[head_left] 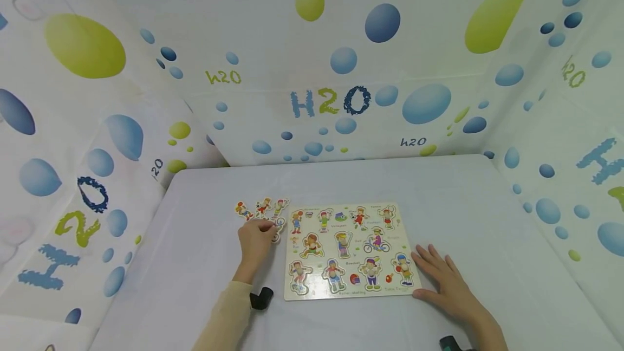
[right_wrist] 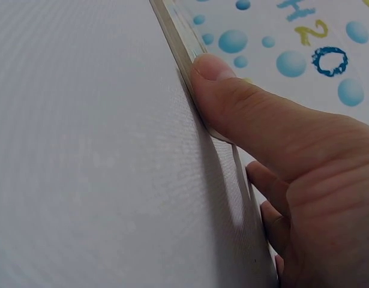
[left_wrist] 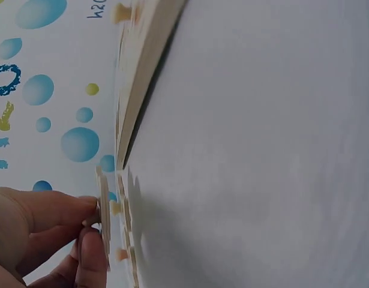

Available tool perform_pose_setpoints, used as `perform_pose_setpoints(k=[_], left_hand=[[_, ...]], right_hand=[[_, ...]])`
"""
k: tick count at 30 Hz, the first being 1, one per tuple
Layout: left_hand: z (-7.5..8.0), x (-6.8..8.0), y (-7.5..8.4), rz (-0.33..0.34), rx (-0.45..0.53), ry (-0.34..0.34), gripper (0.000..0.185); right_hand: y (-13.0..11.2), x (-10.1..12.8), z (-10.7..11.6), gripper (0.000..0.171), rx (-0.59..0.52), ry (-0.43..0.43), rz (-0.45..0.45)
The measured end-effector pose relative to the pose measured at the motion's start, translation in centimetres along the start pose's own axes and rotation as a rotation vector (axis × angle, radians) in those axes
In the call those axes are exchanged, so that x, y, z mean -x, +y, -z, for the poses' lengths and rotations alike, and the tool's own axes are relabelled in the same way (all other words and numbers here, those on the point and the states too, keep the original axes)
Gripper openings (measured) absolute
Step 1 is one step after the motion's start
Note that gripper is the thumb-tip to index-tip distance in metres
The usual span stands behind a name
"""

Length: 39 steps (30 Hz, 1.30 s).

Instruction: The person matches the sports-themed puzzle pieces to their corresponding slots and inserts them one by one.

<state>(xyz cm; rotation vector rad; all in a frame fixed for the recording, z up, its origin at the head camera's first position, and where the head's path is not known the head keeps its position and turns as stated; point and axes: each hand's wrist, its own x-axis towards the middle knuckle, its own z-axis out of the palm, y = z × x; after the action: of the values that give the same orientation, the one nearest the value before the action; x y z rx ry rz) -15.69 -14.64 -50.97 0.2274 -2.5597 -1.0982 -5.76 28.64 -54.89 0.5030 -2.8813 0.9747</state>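
Observation:
My left hand pinches a flat wooden puzzle piece by its small knob, between thumb and fingers. The held piece is edge-on in the left wrist view, above other knobbed pieces; from the head it is partly hidden by the fingers. Right of that hand lies a wooden puzzle board with sports figures in outlined shapes. Fingers spread, my right hand lies at the board's right side. Its thumb touches the near right corner.
Loose sports-figure pieces lie beyond my left hand, left of the board. A white cloth covers the table. Behind it and at both sides hang white sheets with blue and green drops. Each wrist carries a black device.

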Motion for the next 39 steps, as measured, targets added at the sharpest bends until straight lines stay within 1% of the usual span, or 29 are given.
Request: perform_pose_setpoints(k=[5,9,13,17,20,24,29,31,35,39], left_hand=[[0.5,-0.3,0.4,-0.012,-0.014,-0.018,0.007],[0.7,-0.4,0.9,-0.044,-0.024,-0.031,0.007],[0.7,-0.6,1.9,-0.066,0.003,-0.061,0.007],[0.2,-0.6,3.3,-0.118,0.066,-0.081,0.008],[-0.3,-0.5,4.7,-0.166,0.107,-0.102,0.008],[-1.3,-0.3,6.6,-0.219,0.113,-0.147,0.007],[-2.5,0.2,8.8,-0.269,0.132,-0.198,0.007],[-2.9,0.5,9.9,-0.279,0.144,-0.219,0.006],[-4.1,1.0,11.5,-0.306,0.137,-0.258,0.006],[-5.4,1.6,12.6,-0.335,0.107,-0.312,0.007]], right_hand=[[0.0,0.0,0.0,0.078,0.003,-0.001,-0.006],[0.1,0.0,0.0,0.078,-0.003,0.002,-0.005],[0.2,0.0,-0.1,0.078,-0.003,0.002,-0.003],[0.2,0.0,0.0,0.078,0.001,0.002,0.0],[0.2,0.0,0.0,0.078,0.003,0.006,0.001],[0.2,0.1,0.0,0.078,-0.002,0.005,-0.003],[0.1,0.1,0.0,0.078,-0.007,-0.008,-0.021],[0.1,0.1,0.0,0.078,-0.005,-0.01,-0.022],[0.0,0.1,0.0,0.078,-0.007,-0.001,-0.011],[0.0,0.1,0.1,0.077,-0.006,0.007,0.004]])
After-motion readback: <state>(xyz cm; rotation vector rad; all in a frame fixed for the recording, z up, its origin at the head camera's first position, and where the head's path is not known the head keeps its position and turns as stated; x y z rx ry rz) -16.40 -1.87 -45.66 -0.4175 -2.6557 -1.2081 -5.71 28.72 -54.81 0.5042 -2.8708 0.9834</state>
